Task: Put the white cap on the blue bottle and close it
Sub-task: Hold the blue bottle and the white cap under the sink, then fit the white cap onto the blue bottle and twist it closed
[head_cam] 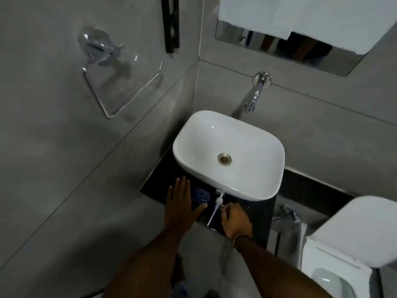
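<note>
**Cap lies across the bench, just right of the open bottle**

Right hand (235, 218): fingers curled together at the near right of the dark bench (247, 203), fingertips at or beside the white cap (219, 200); whether they actually pinch it cannot be told.

White cap: a pump-type head with a long thin dip tube, lying down. Its long axis runs from the head, near the basin (227, 155), slanting back toward the bench's near edge.

Left hand (180, 205): flat, fingers spread, resting at the bench's left side, thumb reaching toward the bottle.

Blue bottle (200, 195): upright, mouth open and facing up, between the two hands, just left of the cap.

Judgement: the right hand is nearer the cap; the tube must be tipped upright and carried left over the mouth, the left hand steadying the bottle.
</note>
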